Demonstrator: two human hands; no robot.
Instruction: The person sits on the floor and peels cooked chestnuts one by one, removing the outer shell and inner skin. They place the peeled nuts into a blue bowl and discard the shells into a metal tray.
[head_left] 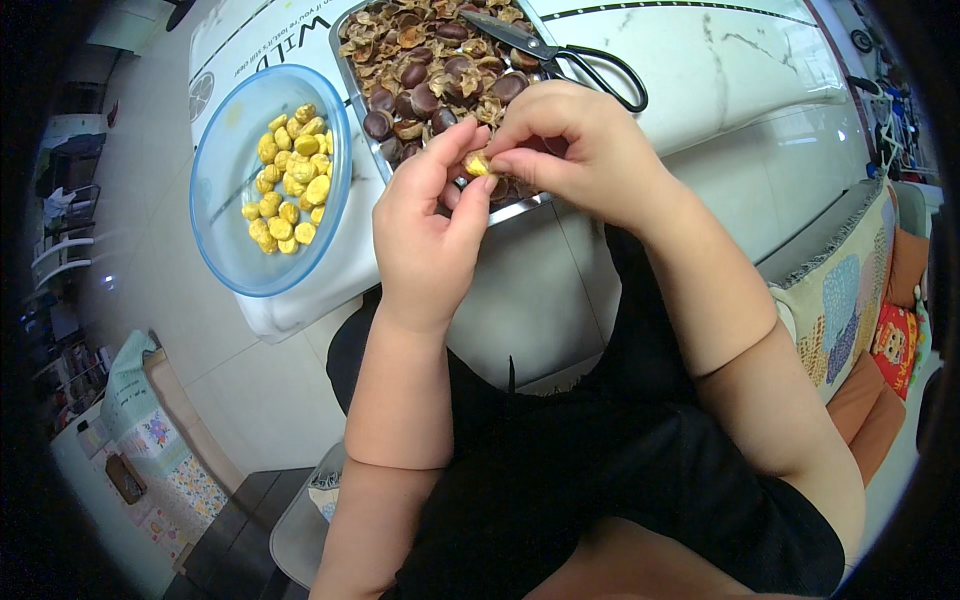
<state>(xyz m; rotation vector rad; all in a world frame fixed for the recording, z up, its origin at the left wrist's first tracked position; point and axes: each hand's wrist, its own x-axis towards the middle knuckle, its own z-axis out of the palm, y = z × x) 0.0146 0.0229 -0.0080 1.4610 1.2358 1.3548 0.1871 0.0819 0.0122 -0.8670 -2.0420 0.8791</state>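
Yellow kernel [477,167]: caught between both hands, above the near part of the metal tray [523,207], right of the blue-rimmed bowl [213,243].
Left hand [430,210]: pinching the kernel from the left and near side with thumb and fingertips; fingers curled around the far side.
Right hand [590,145]: pinching at the kernel's right edge with thumb and forefinger; exact contact partly hidden.
Bowl contents: loose yellow kernels [297,178], piled on the bowl's floor.
Tray contents: brown shell pieces [400,45] mixed with dark brown chestnuts [423,100].
Scissors [535,45]: lying over the tray's far right part, black handles reaching past the right wall.
Kernel in the fingers: at risk of crumbling or splitting if pressed too hard from both sides; apt to shoot down among the shells if gripped only by a slippery edge.
Bowl on the counter [720,100]: set close to the left edge; could tip or slide off if bumped by a wide swing of the left forearm.
Scissor handles beside the right wrist: easily knocked by a careless sweep, perhaps dragging shell pieces over the tray wall.
Shell scraps: liable to stick to fingertips and end up among the yellow kernels.
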